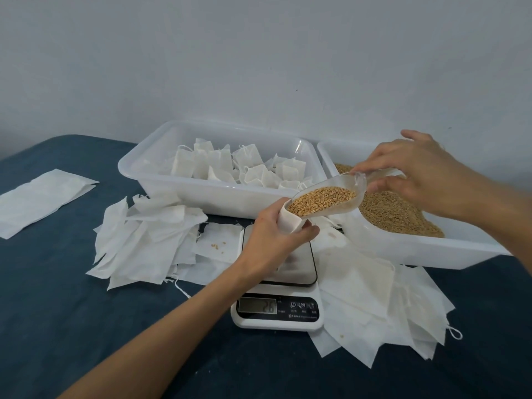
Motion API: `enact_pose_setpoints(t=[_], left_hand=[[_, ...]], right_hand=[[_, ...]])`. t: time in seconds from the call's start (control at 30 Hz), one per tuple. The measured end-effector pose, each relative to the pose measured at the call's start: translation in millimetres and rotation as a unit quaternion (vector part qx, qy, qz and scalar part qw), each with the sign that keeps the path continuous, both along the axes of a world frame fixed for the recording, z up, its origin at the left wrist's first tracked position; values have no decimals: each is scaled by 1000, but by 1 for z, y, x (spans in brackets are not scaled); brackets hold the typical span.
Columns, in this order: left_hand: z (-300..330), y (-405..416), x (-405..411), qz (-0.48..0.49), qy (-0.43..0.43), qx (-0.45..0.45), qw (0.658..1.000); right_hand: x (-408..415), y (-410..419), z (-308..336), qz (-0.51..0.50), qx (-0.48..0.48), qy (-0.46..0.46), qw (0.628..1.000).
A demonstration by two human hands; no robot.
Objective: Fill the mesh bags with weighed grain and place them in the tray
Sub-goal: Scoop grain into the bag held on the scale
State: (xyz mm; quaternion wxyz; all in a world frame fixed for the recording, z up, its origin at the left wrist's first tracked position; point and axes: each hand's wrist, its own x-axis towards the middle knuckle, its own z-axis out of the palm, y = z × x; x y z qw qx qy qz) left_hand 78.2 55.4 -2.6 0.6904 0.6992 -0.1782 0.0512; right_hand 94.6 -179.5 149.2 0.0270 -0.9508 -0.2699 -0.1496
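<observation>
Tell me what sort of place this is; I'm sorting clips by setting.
Probably a makeshift home or small-workshop packing station: a digital scale on a cloth-covered table, a tub of loose grain, and a tray of filled mesh bags against a bare wall.

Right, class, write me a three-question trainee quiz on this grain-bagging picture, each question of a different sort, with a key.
1. True or false: the clear plastic scoop heaped with golden grain is held by the right hand.
2. Which container holds the filled white mesh bags? A) the left white plastic tray B) the right white plastic tub of loose grain C) the white digital kitchen scale
3. Fill in: the left hand holds a small white mesh bag just above the ____.

Key: 1 true; 2 A; 3 scale.
</observation>
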Motion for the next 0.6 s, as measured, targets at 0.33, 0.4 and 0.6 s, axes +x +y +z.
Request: enact_pose_setpoints(t=[0.33, 0.4, 0.6], left_hand=[[-2, 3, 4, -16, 2, -2, 1000], [-2, 4, 5, -20, 4, -6, 1000], [-1, 8, 10, -48, 14, -13, 999]], right_hand=[[0, 2, -1, -8, -1, 4, 1000], [-1, 3, -2, -10, -2, 4, 1000], [-1, 4, 0, -11, -5, -2, 1000]])
